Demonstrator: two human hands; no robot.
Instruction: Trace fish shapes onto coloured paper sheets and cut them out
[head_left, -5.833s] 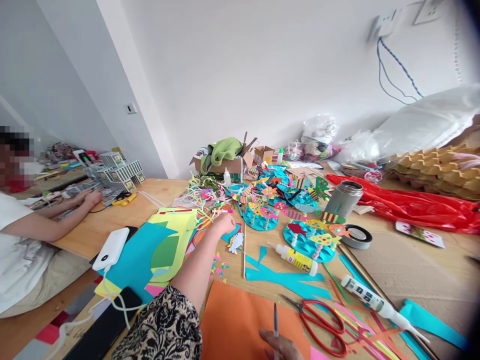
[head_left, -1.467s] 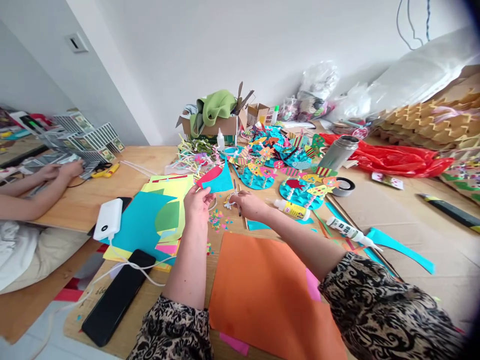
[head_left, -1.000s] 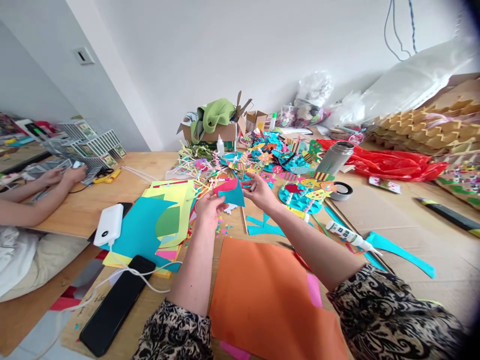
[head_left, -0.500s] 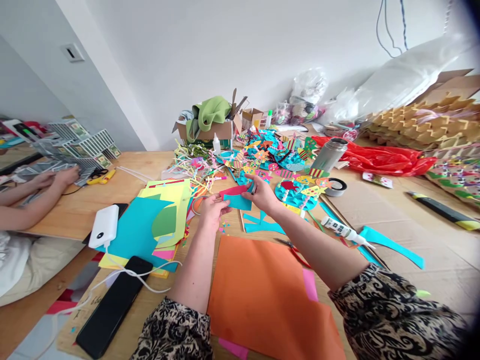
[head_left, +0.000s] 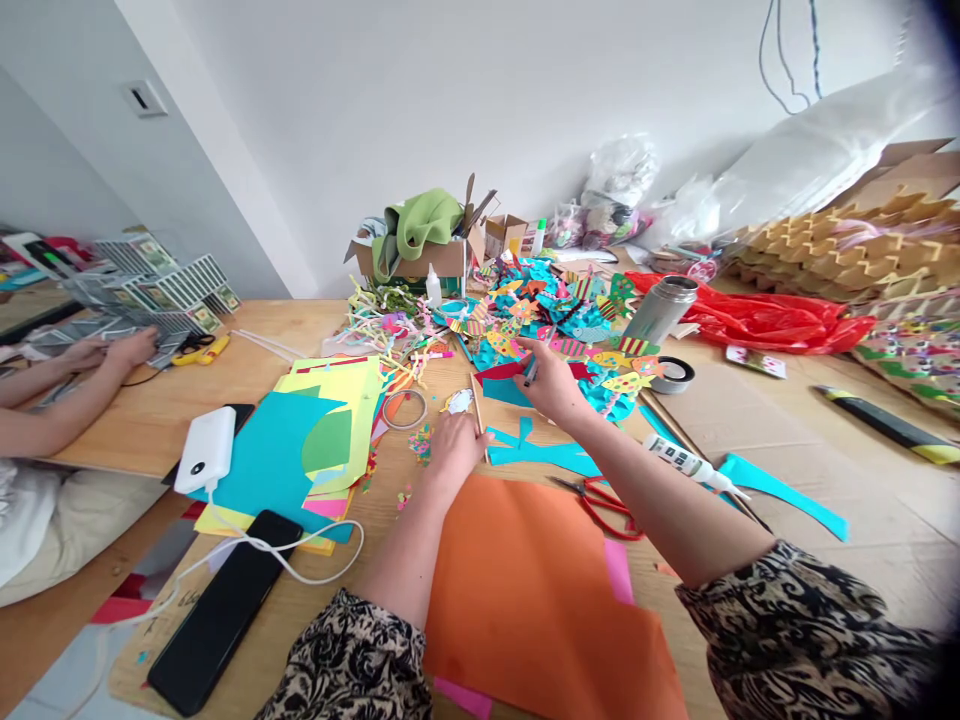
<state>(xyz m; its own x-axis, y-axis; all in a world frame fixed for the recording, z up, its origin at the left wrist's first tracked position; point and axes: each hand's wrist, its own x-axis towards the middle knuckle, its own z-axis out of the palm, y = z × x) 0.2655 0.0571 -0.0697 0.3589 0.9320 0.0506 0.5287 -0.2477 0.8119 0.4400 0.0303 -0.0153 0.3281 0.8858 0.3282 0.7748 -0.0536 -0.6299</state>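
My left hand [head_left: 454,447] is low over the table, its thumb apart from the fingers. Its fingertips reach the edge of a small white paper cutout [head_left: 459,401], and a thin wooden stick [head_left: 478,400] lies beside the thumb. A pen [head_left: 531,370] is gripped in my right hand [head_left: 553,382], which is over blue paper [head_left: 504,391] with a red piece [head_left: 498,371] along its top. Whether those fingers also pinch the paper, I cannot tell. Below lie blue paper scraps [head_left: 536,455] and red-handled scissors [head_left: 609,508].
Orange paper [head_left: 540,600] covers the near table. Stacked coloured sheets [head_left: 262,440], a phone [head_left: 225,610] and a white power bank [head_left: 206,450] are left. A glue bottle [head_left: 686,460], steel flask [head_left: 660,312] and fish cutouts [head_left: 630,383] are right. Another person's hands [head_left: 112,352] work far left.
My left hand has let go of the red and blue paper and moved down to the white cutout. The paper is now further right, by my right hand, which has shifted right.
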